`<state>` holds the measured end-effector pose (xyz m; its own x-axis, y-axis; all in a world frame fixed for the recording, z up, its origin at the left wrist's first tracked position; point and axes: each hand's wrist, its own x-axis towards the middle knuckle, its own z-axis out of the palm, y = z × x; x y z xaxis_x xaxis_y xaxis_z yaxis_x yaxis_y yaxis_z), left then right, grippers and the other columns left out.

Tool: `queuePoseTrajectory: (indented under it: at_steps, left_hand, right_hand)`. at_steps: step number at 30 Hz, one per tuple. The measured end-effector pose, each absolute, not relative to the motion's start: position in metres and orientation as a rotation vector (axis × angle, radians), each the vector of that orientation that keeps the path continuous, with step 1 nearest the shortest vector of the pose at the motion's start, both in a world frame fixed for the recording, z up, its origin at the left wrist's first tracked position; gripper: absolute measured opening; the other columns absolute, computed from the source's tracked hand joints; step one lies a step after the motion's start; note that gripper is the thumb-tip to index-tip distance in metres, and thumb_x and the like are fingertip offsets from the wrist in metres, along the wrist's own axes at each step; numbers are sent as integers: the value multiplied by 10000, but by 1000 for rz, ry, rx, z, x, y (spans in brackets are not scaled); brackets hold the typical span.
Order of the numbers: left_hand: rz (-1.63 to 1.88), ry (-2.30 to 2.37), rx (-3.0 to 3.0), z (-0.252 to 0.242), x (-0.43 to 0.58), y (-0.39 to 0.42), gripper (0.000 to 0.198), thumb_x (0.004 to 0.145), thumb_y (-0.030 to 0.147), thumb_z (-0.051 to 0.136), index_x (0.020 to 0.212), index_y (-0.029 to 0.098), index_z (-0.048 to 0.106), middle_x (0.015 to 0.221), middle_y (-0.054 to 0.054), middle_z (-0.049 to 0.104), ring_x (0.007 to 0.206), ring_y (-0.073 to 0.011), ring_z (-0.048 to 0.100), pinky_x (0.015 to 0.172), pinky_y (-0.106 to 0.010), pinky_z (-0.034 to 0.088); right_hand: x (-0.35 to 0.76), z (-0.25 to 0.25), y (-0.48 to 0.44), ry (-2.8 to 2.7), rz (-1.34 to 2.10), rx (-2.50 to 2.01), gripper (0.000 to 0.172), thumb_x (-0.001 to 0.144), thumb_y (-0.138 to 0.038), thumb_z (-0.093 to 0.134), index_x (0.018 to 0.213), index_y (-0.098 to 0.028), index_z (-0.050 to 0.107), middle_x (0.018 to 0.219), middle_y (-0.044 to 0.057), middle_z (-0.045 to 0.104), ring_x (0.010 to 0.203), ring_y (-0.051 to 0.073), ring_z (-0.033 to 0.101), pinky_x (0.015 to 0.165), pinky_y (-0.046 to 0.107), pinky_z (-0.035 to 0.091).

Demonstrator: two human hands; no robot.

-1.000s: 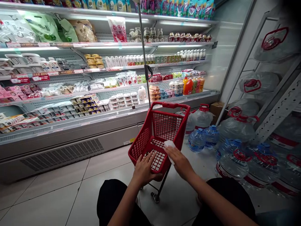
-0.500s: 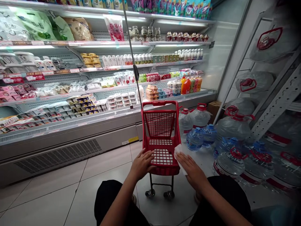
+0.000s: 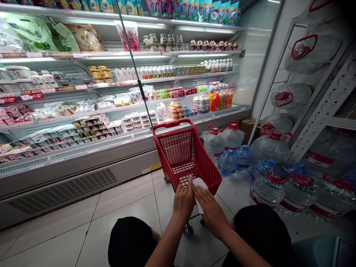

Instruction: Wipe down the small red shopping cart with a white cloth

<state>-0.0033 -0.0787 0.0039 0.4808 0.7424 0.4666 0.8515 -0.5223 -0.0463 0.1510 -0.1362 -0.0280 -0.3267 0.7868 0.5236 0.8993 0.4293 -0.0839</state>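
Observation:
A small red shopping cart (image 3: 209, 163) with a mesh basket stands between my knees, turned at an angle. My left hand (image 3: 183, 202) is at the basket's near edge, its fingers close together and bent over the rim; their undersides are hidden. Beside it, almost touching, my right hand (image 3: 210, 209) presses a white cloth or paper wipe (image 3: 199, 183) against the same edge. The fingers of my right hand lie straight and together over the wipe, and part of it shows past them. A thin dark pole (image 3: 133, 59) rises from the cart's far left corner.
Beyond the cart runs an open refrigerated case (image 3: 83, 159) with yogurt tubs, bottles and pouches on its shelves. Large water bottles (image 3: 267, 191) crowd the floor at right, beside a white metal rack (image 3: 319, 111). Pale tiles (image 3: 122, 204) cover the floor.
The cart has swung round, its near end moving right and its handle left. My hands have come together at the near edge, the left moving right and the right moving slightly left with the wipe.

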Motion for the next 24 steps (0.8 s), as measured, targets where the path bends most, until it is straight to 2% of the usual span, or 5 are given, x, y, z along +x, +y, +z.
queuePoseTrajectory:
  at_steps: [4,9,15,19,24]
  left_hand:
    - [-619,-1127,-2730,15,-5,-87,807,987,316,593,1651,128,175,1195,-111,756,1018,-227,731,983,-396,529]
    - [-581,-893,-2753,38,-42,-55,680,935,689,588,1498,315,518,1627,-69,443,1505,-298,396,1253,-524,297]
    - [-701,-1139,-2511,31,-40,-26,364,1027,497,553,1338,338,653,1302,-32,687,1320,-243,562,1262,-527,289]
    - [-836,-1236,-2402,18,-7,-39,378,999,495,605,1339,338,662,1138,-42,714,1194,-252,611,1235,-531,328]
    - [-810,-1238,-2430,17,7,-50,439,1024,504,551,1434,350,590,1200,-34,732,1178,-242,635,1252,-534,286]
  right_hand:
    - [183,-31,-140,-2222,-248,-1380,998,744,-11,382,1676,-231,101,1698,7,296,1560,216,283,1278,490,290]
    - [229,-32,-134,-2118,-171,-1486,882,856,-59,336,1674,-293,103,1702,-19,281,1562,229,279,1272,523,281]
    - [228,-33,-135,-1988,-127,-1582,798,945,-100,271,1672,-323,28,1705,-19,278,1566,221,269,1269,530,282]
    - [198,-29,-141,-2060,-212,-1524,865,898,-63,301,1674,-269,-18,1714,15,261,1559,221,286,1263,494,308]
    - [196,-25,-139,-2098,-400,-1584,969,810,-23,373,1677,-220,-12,1713,38,269,1538,228,326,1270,466,295]
